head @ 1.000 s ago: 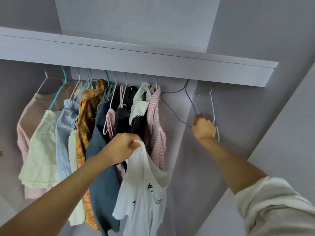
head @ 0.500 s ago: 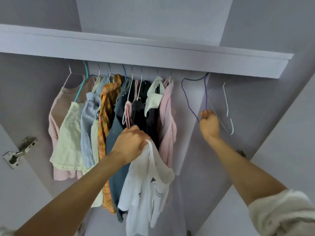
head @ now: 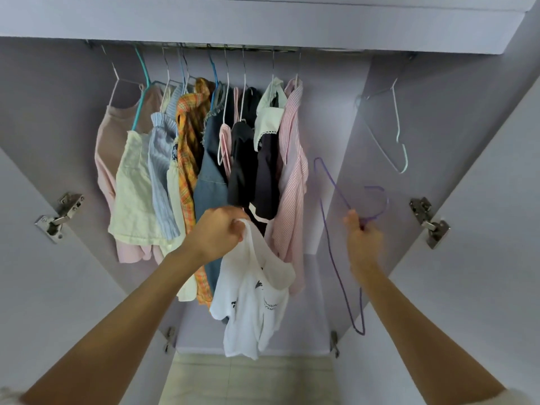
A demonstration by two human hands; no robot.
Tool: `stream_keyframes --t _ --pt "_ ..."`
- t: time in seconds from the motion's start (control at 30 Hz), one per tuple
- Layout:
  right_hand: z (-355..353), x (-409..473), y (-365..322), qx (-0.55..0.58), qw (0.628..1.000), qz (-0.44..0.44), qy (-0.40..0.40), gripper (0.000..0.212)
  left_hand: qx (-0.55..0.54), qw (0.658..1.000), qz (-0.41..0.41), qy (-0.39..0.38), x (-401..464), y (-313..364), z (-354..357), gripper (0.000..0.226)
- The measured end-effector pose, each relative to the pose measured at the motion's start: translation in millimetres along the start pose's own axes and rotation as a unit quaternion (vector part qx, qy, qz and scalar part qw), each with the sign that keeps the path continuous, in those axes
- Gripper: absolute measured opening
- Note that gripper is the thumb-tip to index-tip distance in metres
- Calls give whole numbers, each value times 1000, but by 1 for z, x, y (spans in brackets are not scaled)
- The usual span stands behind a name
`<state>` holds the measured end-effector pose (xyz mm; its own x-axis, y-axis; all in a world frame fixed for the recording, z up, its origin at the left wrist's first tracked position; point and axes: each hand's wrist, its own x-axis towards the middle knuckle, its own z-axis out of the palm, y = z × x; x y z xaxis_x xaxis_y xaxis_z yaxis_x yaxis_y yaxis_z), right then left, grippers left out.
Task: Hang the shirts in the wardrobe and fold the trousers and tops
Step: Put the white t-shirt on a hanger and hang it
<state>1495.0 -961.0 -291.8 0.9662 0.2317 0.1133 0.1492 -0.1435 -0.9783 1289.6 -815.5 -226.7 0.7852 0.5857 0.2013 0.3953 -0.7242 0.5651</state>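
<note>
My left hand (head: 219,232) grips a white printed shirt (head: 254,302) by its top edge; the shirt hangs down in front of the wardrobe. My right hand (head: 362,232) holds a purple wire hanger (head: 333,229) near its hook, off the rail and tilted, its long side pointing down. Several garments (head: 204,171) hang on the wardrobe rail (head: 233,48): pink, cream, blue striped, orange plaid, denim, black and pink striped.
An empty white hanger (head: 397,133) hangs at the rail's right end. Both wardrobe doors stand open, with metal hinges at left (head: 58,217) and right (head: 429,222). A lilac shelf front (head: 263,24) runs above the rail. Pale floor tiles (head: 248,378) show below.
My right hand has lifted the purple hanger off the rail and brought it down. The view has dropped lower. My left hand keeps its hold on the white shirt.
</note>
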Motion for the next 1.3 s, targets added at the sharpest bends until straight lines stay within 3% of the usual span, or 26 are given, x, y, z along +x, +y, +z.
stream_keyframes --t 0.1,0.2,0.27,0.37,0.5,0.63,0.73,0.8,0.9,1.0,1.1,1.2,1.3 --pt "-13 -24 7 101 993 -28 44 42 30 999 -23 8 -8 -2 -5 19" --pt "-13 -32 -10 237 971 36 4 54 38 999 -32 16 -13 -1 -9 25" --pt "-8 -33 -25 341 936 81 -30 49 36 999 -30 5 -13 0 -10 31" --pt "3 -34 -38 423 890 119 -121 49 25 999 -12 16 -15 3 -11 16" --pt "26 -50 -27 353 905 114 -206 53 -36 998 37 47 -20 12 -20 12" --pt "34 -60 11 232 942 112 -215 41 -113 988 38 102 -19 4 -55 21" --pt "21 -44 22 105 976 57 -183 37 8 992 76 102 -25 -20 -84 20" --pt "19 -28 11 -14 986 -19 -166 33 124 985 113 35 -31 -37 -91 21" --pt "27 -14 -14 -146 967 -104 -181 31 216 971 67 -80 -38 -54 -81 24" --pt "35 -12 -27 -269 915 -172 -249 17 224 971 39 -71 -39 -56 -70 26" --pt "45 -21 -42 -230 916 -217 -249 31 207 976 70 -23 -33 -50 -64 24" --pt "57 -32 -58 -191 906 -243 -289 42 170 980 96 -26 -33 -46 -51 25" --pt "57 -34 -65 -179 903 -236 -310 46 67 994 81 15 -38 -53 -36 37"
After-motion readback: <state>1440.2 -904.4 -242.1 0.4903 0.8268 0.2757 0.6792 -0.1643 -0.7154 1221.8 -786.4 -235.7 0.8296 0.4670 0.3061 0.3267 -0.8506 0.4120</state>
